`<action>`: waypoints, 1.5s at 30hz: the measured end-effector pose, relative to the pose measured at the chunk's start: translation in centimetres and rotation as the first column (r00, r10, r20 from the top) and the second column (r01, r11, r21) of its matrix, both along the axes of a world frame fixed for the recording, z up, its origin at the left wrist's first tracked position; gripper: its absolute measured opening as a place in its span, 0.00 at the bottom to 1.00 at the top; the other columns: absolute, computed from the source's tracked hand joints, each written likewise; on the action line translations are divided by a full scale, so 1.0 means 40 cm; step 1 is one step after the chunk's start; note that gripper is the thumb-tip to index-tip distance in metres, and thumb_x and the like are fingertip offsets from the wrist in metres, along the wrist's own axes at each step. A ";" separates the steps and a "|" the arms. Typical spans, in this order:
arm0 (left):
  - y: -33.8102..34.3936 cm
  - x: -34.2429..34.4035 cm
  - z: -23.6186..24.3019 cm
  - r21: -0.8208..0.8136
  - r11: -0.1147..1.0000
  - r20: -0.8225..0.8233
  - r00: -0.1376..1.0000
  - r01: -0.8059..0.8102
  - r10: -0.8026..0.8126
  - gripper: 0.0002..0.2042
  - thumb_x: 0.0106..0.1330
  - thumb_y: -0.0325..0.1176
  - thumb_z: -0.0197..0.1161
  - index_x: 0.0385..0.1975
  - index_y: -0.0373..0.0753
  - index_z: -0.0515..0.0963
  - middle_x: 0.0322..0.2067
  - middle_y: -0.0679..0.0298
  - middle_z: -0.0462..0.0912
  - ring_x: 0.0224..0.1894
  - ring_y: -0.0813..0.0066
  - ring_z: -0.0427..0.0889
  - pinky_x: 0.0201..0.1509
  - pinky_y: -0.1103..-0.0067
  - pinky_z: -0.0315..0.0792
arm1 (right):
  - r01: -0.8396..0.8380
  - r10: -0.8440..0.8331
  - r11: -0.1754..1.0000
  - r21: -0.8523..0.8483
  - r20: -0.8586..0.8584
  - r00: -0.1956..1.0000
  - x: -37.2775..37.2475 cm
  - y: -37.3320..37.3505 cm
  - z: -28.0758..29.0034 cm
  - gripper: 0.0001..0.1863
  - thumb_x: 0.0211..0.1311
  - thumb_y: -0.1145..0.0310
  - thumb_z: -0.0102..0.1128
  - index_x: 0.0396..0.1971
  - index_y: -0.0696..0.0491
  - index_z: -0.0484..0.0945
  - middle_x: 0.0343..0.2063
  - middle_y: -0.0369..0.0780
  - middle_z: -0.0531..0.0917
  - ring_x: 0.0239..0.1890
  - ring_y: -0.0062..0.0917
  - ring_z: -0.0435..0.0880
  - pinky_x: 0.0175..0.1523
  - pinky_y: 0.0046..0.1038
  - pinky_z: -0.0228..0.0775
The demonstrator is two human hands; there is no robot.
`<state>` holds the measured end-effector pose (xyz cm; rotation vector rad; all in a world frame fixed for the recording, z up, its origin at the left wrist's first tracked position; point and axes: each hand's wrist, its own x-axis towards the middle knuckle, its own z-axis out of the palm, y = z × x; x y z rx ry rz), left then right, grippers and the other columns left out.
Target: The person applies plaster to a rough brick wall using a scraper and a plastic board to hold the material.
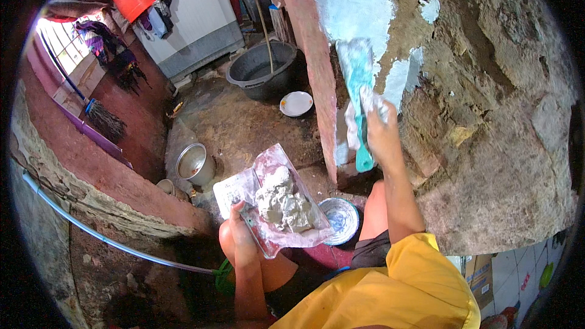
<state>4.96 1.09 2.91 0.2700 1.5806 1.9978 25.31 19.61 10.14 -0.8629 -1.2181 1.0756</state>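
We look down on a stained brown floor [244, 125]. At our left, a bright barred window [63, 41] sits above a reddish wall [145, 106]; a white-and-grey unit [198, 12] stands behind. A rough wall [512, 164] fills our right, pale tiles [509, 277] below.

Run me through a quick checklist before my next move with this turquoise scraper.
1. Scraper held: ok, it is in the right grip.
2. Board supported: ok, the left grip has it by its near left side.
3. Paste on the board: ok, a thick whitish heap sits there.
4. Blade touching the wall: cannot tell, it is blurred in front of the pale-blue patch.
5. Wall even: not ok, the brown area beside that patch is rough and bumpy.
6. Tub well filled: cannot tell, though white smears line its inside.
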 end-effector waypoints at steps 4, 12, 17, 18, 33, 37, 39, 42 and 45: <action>-0.011 -0.017 -0.030 0.033 0.999 -0.112 0.993 0.032 -0.028 0.17 0.64 0.42 0.58 0.35 0.30 0.77 0.33 0.64 0.79 0.34 0.75 0.76 0.42 0.79 0.69 | -0.085 0.097 0.989 0.123 -0.098 0.990 -0.009 0.060 0.077 0.15 0.69 0.61 0.46 0.40 0.60 0.71 0.24 0.38 0.78 0.19 0.16 0.75 0.19 0.21 0.68; -0.009 -0.009 -0.003 -0.065 0.997 -0.024 0.999 0.041 -0.043 0.18 0.59 0.44 0.61 0.33 0.31 0.78 0.32 0.64 0.79 0.33 0.76 0.75 0.40 0.79 0.69 | -0.183 0.180 0.982 0.048 0.059 0.982 0.008 0.098 -0.008 0.15 0.69 0.61 0.47 0.33 0.59 0.74 0.19 0.38 0.76 0.16 0.18 0.73 0.15 0.23 0.63; -0.009 -0.010 -0.006 -0.105 0.994 -0.033 0.999 0.015 -0.019 0.19 0.58 0.45 0.61 0.32 0.31 0.78 0.31 0.63 0.79 0.32 0.75 0.76 0.39 0.79 0.69 | -0.012 0.008 0.995 0.097 0.046 0.999 0.029 0.114 -0.072 0.14 0.69 0.63 0.45 0.41 0.61 0.70 0.23 0.40 0.77 0.18 0.20 0.74 0.17 0.23 0.66; -0.012 -0.017 -0.015 -0.108 0.994 -0.036 0.999 0.004 -0.008 0.19 0.58 0.45 0.61 0.32 0.31 0.78 0.32 0.63 0.79 0.32 0.75 0.76 0.39 0.79 0.69 | -0.045 0.046 0.996 0.080 -0.021 0.999 0.016 0.077 0.007 0.14 0.69 0.64 0.45 0.43 0.61 0.69 0.24 0.40 0.77 0.19 0.20 0.74 0.18 0.23 0.67; -0.009 -0.007 0.000 -0.096 0.994 -0.038 0.998 0.045 -0.049 0.20 0.58 0.45 0.61 0.35 0.30 0.77 0.32 0.62 0.79 0.32 0.73 0.77 0.40 0.78 0.70 | 0.018 -0.019 0.999 0.035 0.038 0.999 0.042 0.118 -0.046 0.15 0.66 0.63 0.49 0.35 0.62 0.76 0.24 0.37 0.79 0.26 0.18 0.76 0.32 0.23 0.68; -0.012 -0.011 -0.008 -0.058 0.997 -0.040 0.998 0.042 -0.044 0.20 0.58 0.45 0.60 0.35 0.30 0.77 0.32 0.63 0.79 0.33 0.74 0.76 0.40 0.78 0.70 | -0.044 0.035 0.989 0.140 0.061 0.998 0.051 0.104 0.093 0.15 0.67 0.62 0.50 0.38 0.61 0.74 0.25 0.37 0.80 0.24 0.17 0.75 0.28 0.22 0.68; -0.008 -0.020 -0.021 -0.094 0.995 -0.078 0.996 0.034 -0.041 0.20 0.59 0.46 0.60 0.35 0.30 0.77 0.33 0.63 0.79 0.33 0.74 0.76 0.41 0.78 0.70 | -0.002 -0.016 0.982 0.188 0.092 0.996 0.051 0.133 0.131 0.18 0.68 0.62 0.49 0.46 0.62 0.69 0.26 0.38 0.79 0.22 0.18 0.76 0.23 0.21 0.69; -0.010 -0.022 -0.022 -0.110 0.993 -0.094 0.994 0.041 -0.051 0.21 0.60 0.46 0.59 0.36 0.30 0.77 0.34 0.63 0.79 0.35 0.75 0.76 0.42 0.79 0.69 | -0.038 0.037 0.999 0.015 0.065 0.997 0.041 0.101 0.170 0.22 0.67 0.60 0.50 0.51 0.63 0.64 0.29 0.40 0.79 0.24 0.18 0.77 0.27 0.20 0.70; -0.012 -0.015 -0.016 -0.085 0.995 -0.091 0.994 0.059 -0.067 0.21 0.61 0.46 0.58 0.37 0.30 0.77 0.36 0.63 0.79 0.36 0.75 0.75 0.44 0.79 0.69 | -0.067 0.069 0.997 -0.028 0.065 0.996 0.034 0.099 0.118 0.23 0.66 0.59 0.51 0.50 0.62 0.64 0.29 0.40 0.79 0.24 0.18 0.77 0.25 0.20 0.70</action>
